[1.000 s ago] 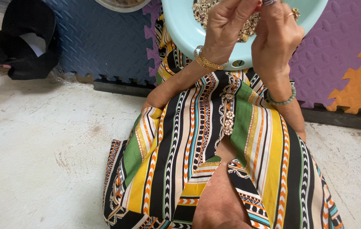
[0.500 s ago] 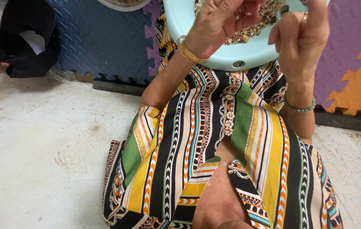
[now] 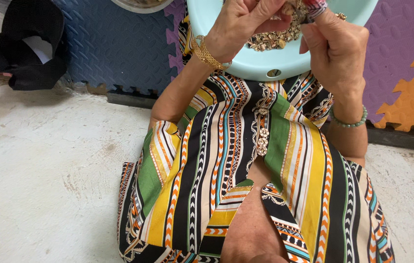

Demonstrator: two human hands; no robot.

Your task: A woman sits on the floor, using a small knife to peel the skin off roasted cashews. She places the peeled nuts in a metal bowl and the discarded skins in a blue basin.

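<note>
Both hands were raised over a pale blue basin [image 3: 265, 63] resting on the lap. The left hand [image 3: 243, 24] and right hand [image 3: 336, 46] had their fingers pinched closed on a small object [image 3: 309, 9] at the top edge; what it was could not be told. Brown shells [image 3: 272, 40] lay in the basin below.

Both hands meet above the basin [image 3: 265, 63] on the lap — shells [image 3: 272, 39] inside — bag [image 3: 32, 48] far left.
</note>
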